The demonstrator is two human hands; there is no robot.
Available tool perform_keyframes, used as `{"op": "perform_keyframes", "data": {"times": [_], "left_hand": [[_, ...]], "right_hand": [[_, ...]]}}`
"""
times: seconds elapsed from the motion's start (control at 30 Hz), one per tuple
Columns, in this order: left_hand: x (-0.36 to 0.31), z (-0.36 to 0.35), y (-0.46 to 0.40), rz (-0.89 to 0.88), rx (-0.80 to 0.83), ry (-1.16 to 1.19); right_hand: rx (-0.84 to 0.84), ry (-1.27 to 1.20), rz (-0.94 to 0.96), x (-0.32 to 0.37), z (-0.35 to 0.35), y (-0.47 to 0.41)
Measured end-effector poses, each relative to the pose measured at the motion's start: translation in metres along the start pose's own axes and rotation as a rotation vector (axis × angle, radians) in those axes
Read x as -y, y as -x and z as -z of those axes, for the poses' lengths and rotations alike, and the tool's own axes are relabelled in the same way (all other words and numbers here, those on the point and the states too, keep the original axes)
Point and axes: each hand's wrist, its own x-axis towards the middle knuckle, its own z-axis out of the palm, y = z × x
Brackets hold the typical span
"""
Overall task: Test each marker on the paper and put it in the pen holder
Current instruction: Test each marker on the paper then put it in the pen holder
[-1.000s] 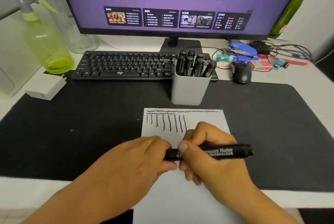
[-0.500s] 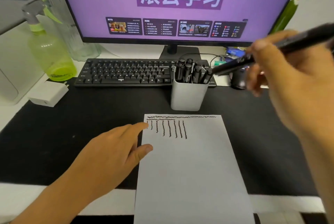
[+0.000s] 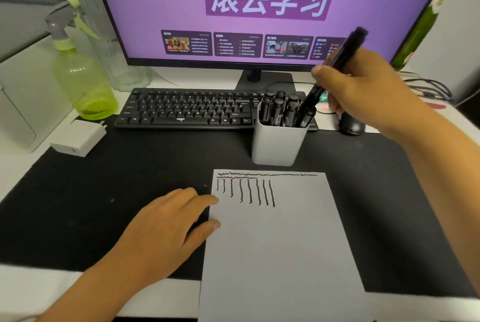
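Note:
My right hand (image 3: 363,90) grips a black marker (image 3: 345,54), tilted with its lower end over the right side of the grey pen holder (image 3: 279,144). Several black markers (image 3: 278,110) stand inside the holder. The white paper (image 3: 280,243) lies on the black desk mat (image 3: 104,192) in front of the holder, with wavy black test lines (image 3: 246,190) near its top edge. My left hand (image 3: 168,228) lies flat on the mat, with its fingertips touching the paper's left edge.
A black keyboard (image 3: 187,108) and a purple-lit monitor (image 3: 259,10) stand behind the holder. A green spray bottle (image 3: 80,80) and a white charger (image 3: 78,138) are at the left. A black mouse (image 3: 350,125) and cables (image 3: 426,88) lie at the right.
My left hand let go of the marker and settled at the paper's left edge. My right hand carried the marker up and back, then tipped it down to the pen holder.

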Motion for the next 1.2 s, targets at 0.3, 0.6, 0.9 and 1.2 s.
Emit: {"op": "perform_keyframes", "data": {"times": [0.3,0.6,0.9,1.2], "left_hand": [[0.001,-0.002,-0.001,0.010,-0.002,0.000],[0.003,-0.004,0.000,0.000,-0.031,0.026],[0.006,-0.008,0.000,-0.004,-0.040,0.016],[0.007,-0.009,0.002,0.008,-0.049,0.007]], "right_hand": [[0.216,0.121,-0.016,0.000,-0.009,-0.002],[0.282,0.201,0.034,0.001,-0.011,-0.007],[0.180,0.096,0.120,0.002,-0.005,-0.007],[0.246,0.208,0.102,-0.007,-0.022,-0.006]]}}
